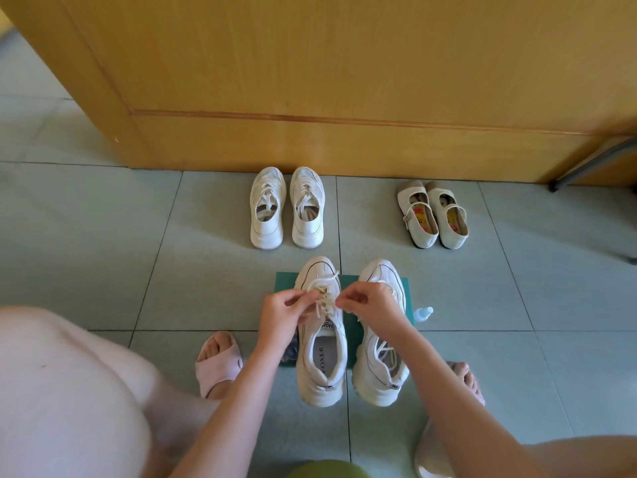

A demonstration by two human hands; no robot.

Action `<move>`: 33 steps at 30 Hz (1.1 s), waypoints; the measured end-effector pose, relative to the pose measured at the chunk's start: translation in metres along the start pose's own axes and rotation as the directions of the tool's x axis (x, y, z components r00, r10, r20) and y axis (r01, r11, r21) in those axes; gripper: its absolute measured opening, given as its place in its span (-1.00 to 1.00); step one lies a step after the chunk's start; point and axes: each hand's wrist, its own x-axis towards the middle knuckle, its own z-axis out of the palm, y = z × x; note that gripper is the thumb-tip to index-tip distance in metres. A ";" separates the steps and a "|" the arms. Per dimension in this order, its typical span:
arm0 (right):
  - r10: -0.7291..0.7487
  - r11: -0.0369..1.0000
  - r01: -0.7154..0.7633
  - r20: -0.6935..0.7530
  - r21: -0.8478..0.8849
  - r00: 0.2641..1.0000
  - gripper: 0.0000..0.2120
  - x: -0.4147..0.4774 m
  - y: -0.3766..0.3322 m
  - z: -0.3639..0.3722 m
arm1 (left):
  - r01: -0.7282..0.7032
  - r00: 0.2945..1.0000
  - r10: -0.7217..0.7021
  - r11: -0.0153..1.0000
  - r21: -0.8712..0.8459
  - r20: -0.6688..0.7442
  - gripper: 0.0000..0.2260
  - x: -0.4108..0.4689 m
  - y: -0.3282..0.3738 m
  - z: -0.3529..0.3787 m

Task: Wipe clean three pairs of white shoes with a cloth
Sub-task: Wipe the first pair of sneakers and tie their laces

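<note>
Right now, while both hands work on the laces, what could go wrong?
1. The left hand and right hand both pinch the laces of the near sneaker; a hard pull may tighten a knot.
2. The small bottle sits close to the right wrist; a sideways move could knock it.

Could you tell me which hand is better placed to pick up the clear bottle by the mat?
Right. The right hand is nearer the clear bottle at the right edge of the green mat; the left hand must cross it. Both pinch laces.
</note>
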 end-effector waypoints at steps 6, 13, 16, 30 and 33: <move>0.089 0.944 -0.089 -0.014 -0.318 0.996 -0.92 -0.009 0.013 -0.008 | 0.271 0.961 -0.276 0.925 0.267 -0.018 -0.85 0.007 -0.004 -0.024; 0.060 0.983 -0.039 0.117 -0.181 0.991 -0.84 -0.011 0.005 -0.002 | -0.246 0.969 0.214 0.780 0.575 0.125 -0.86 0.000 0.022 -0.007; 0.034 0.982 -0.016 0.093 -0.188 0.995 -0.87 -0.012 0.006 -0.001 | -0.328 0.931 0.142 0.726 0.604 0.336 -0.90 0.000 0.014 -0.006; -0.016 0.915 0.055 0.101 -0.399 0.995 -0.88 -0.012 0.009 -0.011 | -0.274 0.940 0.046 0.692 0.668 0.338 -0.76 0.003 0.015 -0.023; -0.004 0.852 0.135 0.251 -0.505 0.968 -0.85 -0.012 0.011 -0.022 | -0.236 0.936 0.063 0.843 0.484 0.347 -0.63 0.002 0.025 -0.021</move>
